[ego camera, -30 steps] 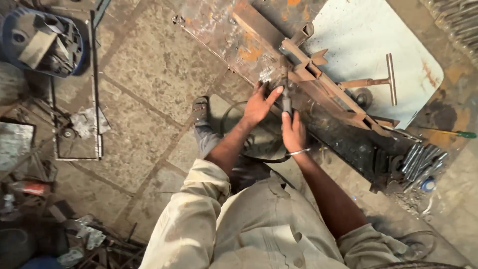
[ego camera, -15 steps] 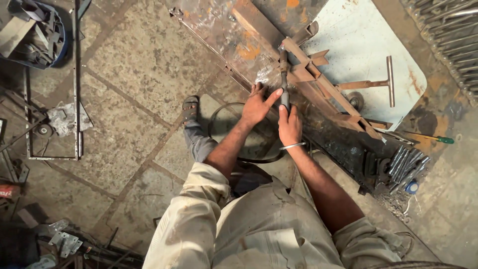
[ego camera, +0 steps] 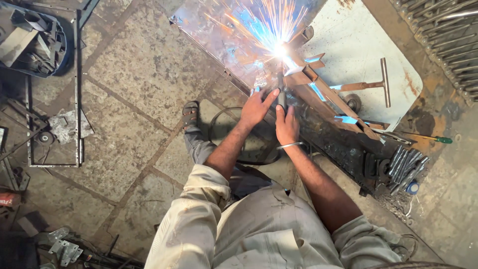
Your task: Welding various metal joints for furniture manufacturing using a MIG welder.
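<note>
Rusty steel frame pieces [ego camera: 328, 92] lie on a stained metal sheet [ego camera: 219, 35] over the stone floor [ego camera: 124, 99]. Both hands meet at a dark welding electrode holder [ego camera: 281, 92], whose tip throws a bright arc with sparks [ego camera: 281, 50] at the frame joint. The right hand [ego camera: 287, 124], with a metal bangle on the wrist, seems closed around the holder's grip. The left hand [ego camera: 256, 105] lies beside it with fingers stretched forward, touching the holder. A green-handled screwdriver [ego camera: 440, 140] lies well apart at the right.
</note>
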